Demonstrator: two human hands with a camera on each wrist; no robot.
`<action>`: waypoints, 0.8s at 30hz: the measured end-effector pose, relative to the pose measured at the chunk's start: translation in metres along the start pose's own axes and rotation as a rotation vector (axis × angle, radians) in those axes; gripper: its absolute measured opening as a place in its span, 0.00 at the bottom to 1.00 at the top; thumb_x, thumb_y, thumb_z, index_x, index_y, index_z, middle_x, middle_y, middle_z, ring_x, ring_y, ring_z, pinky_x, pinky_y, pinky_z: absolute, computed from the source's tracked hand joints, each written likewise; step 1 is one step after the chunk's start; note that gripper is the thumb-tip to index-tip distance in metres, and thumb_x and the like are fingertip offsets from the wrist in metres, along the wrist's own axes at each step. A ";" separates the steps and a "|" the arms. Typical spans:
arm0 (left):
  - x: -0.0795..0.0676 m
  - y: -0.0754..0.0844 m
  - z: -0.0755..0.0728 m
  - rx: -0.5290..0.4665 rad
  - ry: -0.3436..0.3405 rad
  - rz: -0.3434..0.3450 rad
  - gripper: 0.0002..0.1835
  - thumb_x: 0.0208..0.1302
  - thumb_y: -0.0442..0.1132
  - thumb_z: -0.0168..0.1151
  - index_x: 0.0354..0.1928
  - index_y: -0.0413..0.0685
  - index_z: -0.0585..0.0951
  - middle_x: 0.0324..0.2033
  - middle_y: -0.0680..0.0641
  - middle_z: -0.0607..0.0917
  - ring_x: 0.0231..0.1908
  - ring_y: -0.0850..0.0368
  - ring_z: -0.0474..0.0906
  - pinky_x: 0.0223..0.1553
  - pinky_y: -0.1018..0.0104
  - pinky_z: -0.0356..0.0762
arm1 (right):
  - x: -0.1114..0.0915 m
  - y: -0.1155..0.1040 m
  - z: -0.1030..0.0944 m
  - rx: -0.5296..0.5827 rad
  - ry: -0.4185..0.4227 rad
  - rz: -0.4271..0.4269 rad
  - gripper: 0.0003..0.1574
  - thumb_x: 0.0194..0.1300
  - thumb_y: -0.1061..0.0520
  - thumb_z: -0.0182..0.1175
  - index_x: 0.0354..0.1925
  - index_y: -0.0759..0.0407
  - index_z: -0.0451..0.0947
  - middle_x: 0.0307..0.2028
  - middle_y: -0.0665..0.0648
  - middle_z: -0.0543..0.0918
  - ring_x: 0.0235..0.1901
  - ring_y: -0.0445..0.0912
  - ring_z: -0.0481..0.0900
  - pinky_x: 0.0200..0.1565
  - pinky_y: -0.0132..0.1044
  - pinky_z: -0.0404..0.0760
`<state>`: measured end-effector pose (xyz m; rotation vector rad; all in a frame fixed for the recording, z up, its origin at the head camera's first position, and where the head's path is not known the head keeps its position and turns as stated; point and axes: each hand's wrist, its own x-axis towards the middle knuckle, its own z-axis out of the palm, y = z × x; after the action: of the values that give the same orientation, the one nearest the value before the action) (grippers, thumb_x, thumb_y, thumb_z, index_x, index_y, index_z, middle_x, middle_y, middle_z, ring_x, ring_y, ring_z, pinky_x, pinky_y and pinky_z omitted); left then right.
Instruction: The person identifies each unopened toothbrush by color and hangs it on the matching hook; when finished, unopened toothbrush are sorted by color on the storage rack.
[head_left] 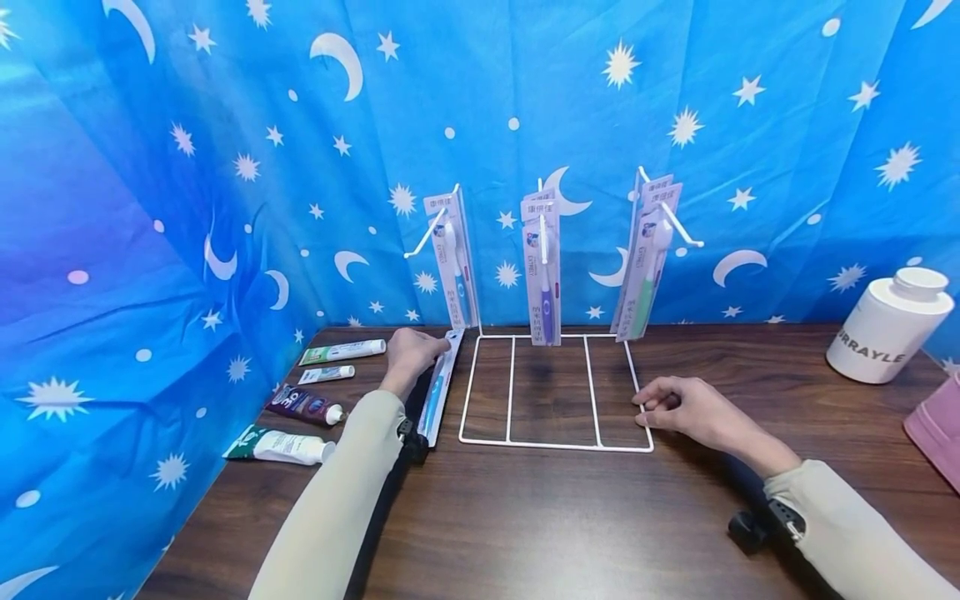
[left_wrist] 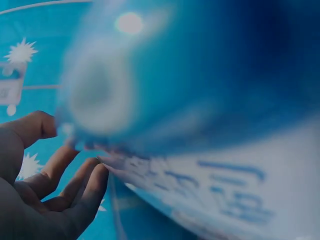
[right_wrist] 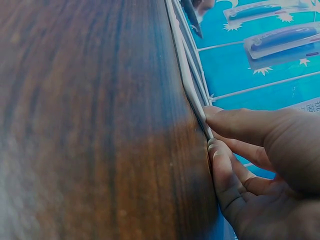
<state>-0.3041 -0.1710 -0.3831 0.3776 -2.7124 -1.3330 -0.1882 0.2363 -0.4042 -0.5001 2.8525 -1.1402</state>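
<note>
My left hand pinches the far end of a packaged blue toothbrush, just left of a white wire display rack. Up close in the left wrist view, the toothbrush pack is large and blurred, with my fingertips at its edge. On the rack's right side, the thumb and fingers of my right hand grip the base wire, also seen as the rack's white wire in the right wrist view. From the rack's hooks hang a blue toothbrush pack, purple toothbrush packs and green toothbrush packs.
Several toothpaste tubes lie along the left, among them a purple tube and a green-and-white tube. A white jar and a pink container stand at the right. Behind the rack hangs a blue star-patterned cloth.
</note>
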 end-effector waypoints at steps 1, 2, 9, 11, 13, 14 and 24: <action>0.000 -0.001 -0.002 -0.023 0.001 -0.009 0.11 0.52 0.42 0.69 0.27 0.38 0.86 0.28 0.44 0.86 0.29 0.53 0.82 0.29 0.64 0.76 | 0.000 0.000 0.000 -0.001 0.000 -0.001 0.14 0.58 0.53 0.70 0.42 0.57 0.83 0.28 0.50 0.78 0.30 0.45 0.73 0.31 0.34 0.70; -0.001 -0.002 -0.004 -0.049 0.000 -0.014 0.11 0.52 0.41 0.69 0.28 0.38 0.86 0.30 0.44 0.86 0.31 0.53 0.83 0.31 0.62 0.78 | 0.000 0.000 0.001 -0.002 0.000 -0.003 0.14 0.58 0.53 0.70 0.42 0.57 0.83 0.28 0.50 0.78 0.30 0.45 0.73 0.31 0.34 0.70; -0.008 -0.002 -0.021 -0.203 -0.030 -0.043 0.14 0.55 0.41 0.70 0.38 0.37 0.84 0.39 0.41 0.84 0.38 0.49 0.83 0.42 0.56 0.81 | -0.001 0.002 0.002 -0.010 0.013 -0.012 0.14 0.58 0.54 0.70 0.42 0.57 0.83 0.28 0.50 0.78 0.29 0.45 0.73 0.31 0.33 0.71; -0.011 -0.002 -0.027 -0.228 -0.025 -0.028 0.15 0.55 0.42 0.70 0.39 0.36 0.84 0.41 0.41 0.84 0.40 0.47 0.83 0.44 0.55 0.80 | -0.001 0.002 0.002 -0.009 0.013 -0.013 0.14 0.58 0.54 0.70 0.42 0.57 0.83 0.28 0.49 0.78 0.29 0.45 0.73 0.31 0.33 0.70; -0.013 -0.001 -0.033 -0.245 -0.009 -0.005 0.16 0.55 0.43 0.71 0.38 0.37 0.84 0.42 0.42 0.83 0.42 0.47 0.82 0.46 0.54 0.79 | -0.001 0.002 0.002 -0.007 0.013 -0.014 0.14 0.58 0.54 0.70 0.42 0.57 0.83 0.28 0.50 0.78 0.29 0.45 0.73 0.31 0.33 0.71; -0.014 0.000 -0.036 -0.250 0.001 0.010 0.16 0.55 0.43 0.71 0.38 0.38 0.85 0.43 0.42 0.83 0.43 0.47 0.82 0.47 0.53 0.79 | -0.001 0.001 0.002 -0.006 0.012 -0.014 0.14 0.58 0.54 0.70 0.42 0.57 0.83 0.28 0.50 0.78 0.29 0.45 0.73 0.31 0.33 0.71; -0.028 0.014 -0.057 -0.260 0.122 0.153 0.22 0.53 0.47 0.74 0.48 0.46 0.83 0.42 0.46 0.83 0.42 0.52 0.80 0.42 0.58 0.80 | 0.000 0.002 0.000 -0.019 0.006 -0.009 0.15 0.58 0.52 0.70 0.43 0.57 0.83 0.29 0.50 0.79 0.30 0.46 0.73 0.33 0.34 0.72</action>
<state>-0.2686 -0.1994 -0.3361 0.2152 -2.3776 -1.5379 -0.1887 0.2373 -0.4056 -0.5122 2.8714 -1.1192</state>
